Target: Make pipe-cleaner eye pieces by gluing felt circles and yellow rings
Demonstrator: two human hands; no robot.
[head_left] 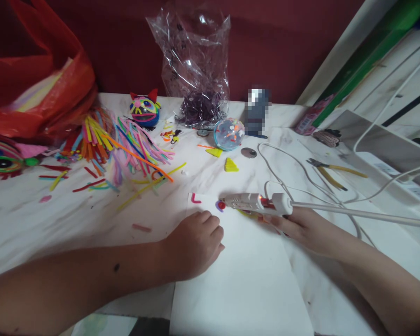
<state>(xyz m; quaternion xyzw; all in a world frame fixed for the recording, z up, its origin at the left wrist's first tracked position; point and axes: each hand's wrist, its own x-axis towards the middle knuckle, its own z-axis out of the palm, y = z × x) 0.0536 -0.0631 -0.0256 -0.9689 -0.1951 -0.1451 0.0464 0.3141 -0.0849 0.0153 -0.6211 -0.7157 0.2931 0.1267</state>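
Observation:
My left hand [198, 245] rests on a long white sheet of paper [238, 284] with its fingers curled in. Anything inside those fingers is hidden. With my right hand [297, 227] I grip a white hot glue gun [255, 202], a glue stick jutting out of its back end. The nozzle points left, right beside a small red round piece [221, 205]. A purple curved strip [218, 208] lies around that piece on the paper. Near the sheet's upper left corner is a dark pink bent strip [195, 199].
Colourful pipe cleaners [126, 144] pile up at left by a red plastic bag [56, 93]. Behind stand a decorated ball [144, 110], a clear bag [199, 70] and a clear ball [228, 134]. White cables [294, 186] and yellow-handled pliers [331, 172] lie at right.

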